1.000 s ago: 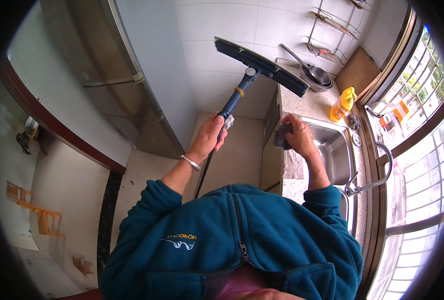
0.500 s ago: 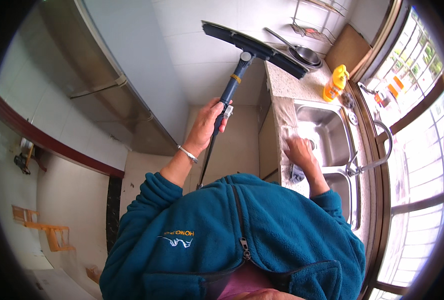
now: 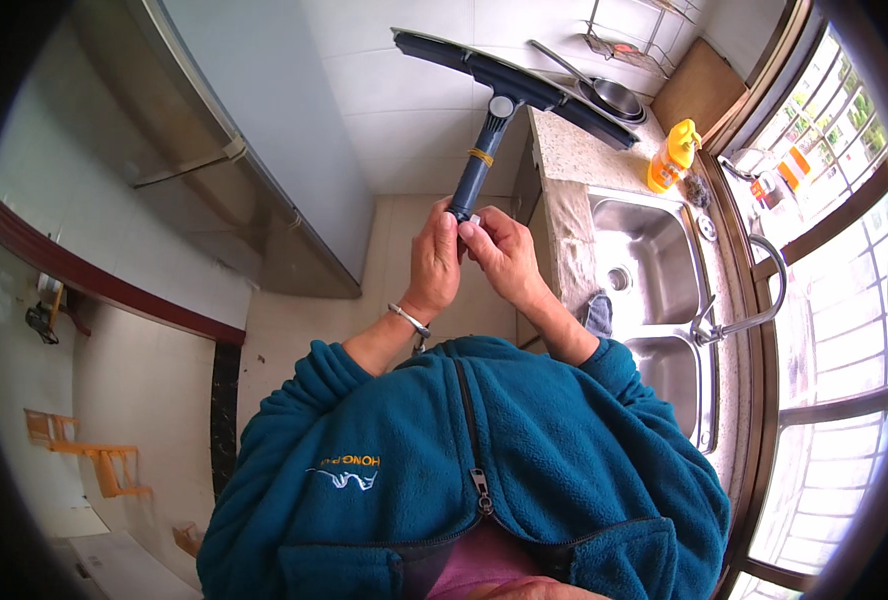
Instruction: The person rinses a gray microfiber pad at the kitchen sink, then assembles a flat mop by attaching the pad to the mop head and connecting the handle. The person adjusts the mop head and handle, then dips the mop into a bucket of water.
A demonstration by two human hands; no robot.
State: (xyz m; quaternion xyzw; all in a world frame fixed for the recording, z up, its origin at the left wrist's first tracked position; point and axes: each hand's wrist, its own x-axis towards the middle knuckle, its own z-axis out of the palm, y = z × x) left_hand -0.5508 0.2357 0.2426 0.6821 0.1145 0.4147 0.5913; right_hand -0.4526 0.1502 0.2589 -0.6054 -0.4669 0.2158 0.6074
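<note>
A long-handled window squeegee (image 3: 471, 183) with a wide dark blade head is held out in front of my chest, head pointing away and tilted across the view. My left hand (image 3: 436, 262) is closed round the handle below the yellow band. Beside it my right hand (image 3: 505, 255) pinches the same part, thumb and fingers at a small pale piece on the handle. Both thumbs nearly meet there. The lower end of the pole is mostly hidden behind my hands and jacket.
To the right runs a counter with a double steel sink (image 3: 654, 250) and curved faucet (image 3: 764, 310). A yellow bottle (image 3: 673, 157), a frying pan (image 3: 614, 98) and a dark cloth (image 3: 598, 314) lie along it. At the left stands a tall grey cabinet or fridge (image 3: 274, 130). Windows line the right.
My right hand has left the sink's front edge and come over to the squeegee handle, gripping beside my left hand. The squeegee head has shifted slightly.
</note>
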